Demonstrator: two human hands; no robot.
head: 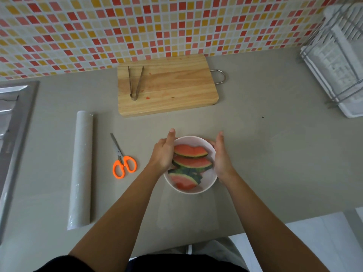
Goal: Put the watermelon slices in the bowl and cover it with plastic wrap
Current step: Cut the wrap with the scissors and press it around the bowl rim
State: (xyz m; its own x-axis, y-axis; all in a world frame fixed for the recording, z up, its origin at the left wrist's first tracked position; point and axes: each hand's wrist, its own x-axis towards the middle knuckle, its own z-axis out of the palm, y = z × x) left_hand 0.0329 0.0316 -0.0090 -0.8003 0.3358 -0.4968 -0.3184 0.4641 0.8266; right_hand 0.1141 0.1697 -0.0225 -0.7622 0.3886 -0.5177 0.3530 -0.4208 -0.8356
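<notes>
A white bowl (208, 185) stands on the grey counter in front of me with three watermelon slices (191, 151) in it, red flesh up and green rinds showing. A faint clear sheet of plastic wrap (186, 213) seems to lie over the bowl and trail onto the counter toward me. My left hand (163, 153) lies flat against the bowl's left side with straight fingers. On the bowl's right side my right hand (222, 157) does the same. Neither hand curls round anything. The roll of plastic wrap (81, 169) lies to the left.
Orange-handled scissors (123, 163) lie between the roll and the bowl. A wooden cutting board (172, 89) with metal tongs (135, 83) on it sits at the back by the tiled wall. A sink (11, 134) is at the far left, a dish rack (337, 61) at the back right.
</notes>
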